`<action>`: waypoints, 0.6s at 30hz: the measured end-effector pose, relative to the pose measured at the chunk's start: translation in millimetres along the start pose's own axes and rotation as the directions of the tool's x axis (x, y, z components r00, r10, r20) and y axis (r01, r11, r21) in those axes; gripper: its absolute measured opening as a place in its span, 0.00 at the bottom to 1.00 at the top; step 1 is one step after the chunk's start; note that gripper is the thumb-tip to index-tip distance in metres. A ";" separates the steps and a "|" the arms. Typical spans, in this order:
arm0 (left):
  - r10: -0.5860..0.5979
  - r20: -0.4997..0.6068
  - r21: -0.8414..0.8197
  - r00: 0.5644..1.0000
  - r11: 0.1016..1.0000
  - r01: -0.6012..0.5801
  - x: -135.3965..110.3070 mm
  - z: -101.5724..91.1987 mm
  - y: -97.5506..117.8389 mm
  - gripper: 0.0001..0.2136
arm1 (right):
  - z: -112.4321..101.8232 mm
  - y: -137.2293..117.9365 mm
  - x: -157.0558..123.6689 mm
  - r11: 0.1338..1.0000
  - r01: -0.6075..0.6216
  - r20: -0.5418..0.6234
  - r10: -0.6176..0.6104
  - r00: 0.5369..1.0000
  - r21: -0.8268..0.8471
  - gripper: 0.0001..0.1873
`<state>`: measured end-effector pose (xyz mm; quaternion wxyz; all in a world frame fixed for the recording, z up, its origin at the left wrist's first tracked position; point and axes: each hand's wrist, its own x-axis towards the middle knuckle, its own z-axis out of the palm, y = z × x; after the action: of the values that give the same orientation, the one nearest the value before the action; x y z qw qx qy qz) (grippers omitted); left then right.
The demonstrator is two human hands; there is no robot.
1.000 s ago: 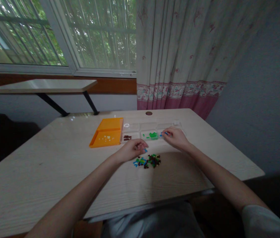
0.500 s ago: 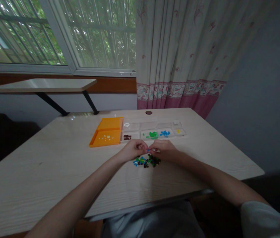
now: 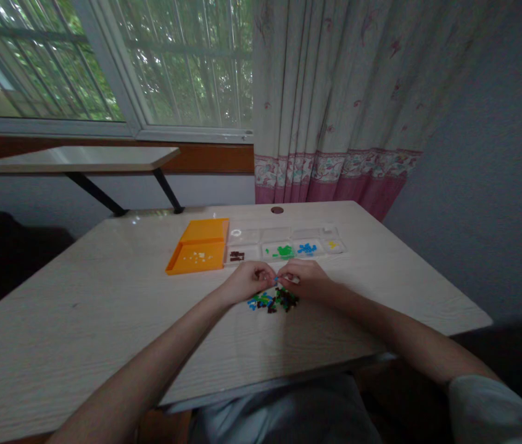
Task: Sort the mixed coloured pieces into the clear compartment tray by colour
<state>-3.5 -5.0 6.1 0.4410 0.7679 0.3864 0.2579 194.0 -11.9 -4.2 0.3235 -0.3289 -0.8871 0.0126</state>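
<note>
Between the fingertips of both hands is a small blue toy piece [image 3: 276, 279], too small to make out in detail. My left hand [image 3: 250, 280] pinches it from the left, and my right hand [image 3: 306, 279] pinches it from the right. Just below the hands, a pile of small blue, green, yellow and dark brown pieces [image 3: 284, 300] lies on the table. Behind the hands stands a clear compartment tray [image 3: 260, 259]. Its front compartments hold brown pieces [image 3: 237, 256], green pieces [image 3: 285, 251], blue pieces [image 3: 307, 248] and yellow pieces [image 3: 332, 245].
Left of the clear tray lies an open orange case [image 3: 203, 231] with small white pieces [image 3: 200, 255] in its front half. A raised shelf [image 3: 80, 158] on black legs stands at the table's back left. The pale wooden table [image 3: 117, 320] has a round brown grommet [image 3: 277, 210] near its far edge.
Both hands stay in nearly the same place, pinching the blue piece. The pile, tray and case look unchanged.
</note>
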 end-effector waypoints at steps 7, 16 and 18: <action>-0.015 0.008 0.192 1.000 0.981 0.013 0.6 -6.2 -6.6 0.10 | -17.3 7.6 6.7 0.999 0.034 -0.277 -0.027 0.960 0.024 0.05; 0.011 0.100 0.267 0.995 0.963 -0.038 0.3 -11.2 -13.4 0.08 | -36.4 17.6 6.8 0.999 0.019 -0.492 -0.037 0.870 -0.042 0.03; 0.031 0.106 0.283 0.994 0.957 -0.060 0.4 -12.0 -15.2 0.08 | -36.9 17.1 6.9 0.998 0.027 -0.503 -0.049 0.863 -0.050 0.03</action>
<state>-17.7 5.9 -1.5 0.3384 0.8443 0.3790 0.1706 221.4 -1.5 24.8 0.5372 -0.3100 -0.7782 -0.0985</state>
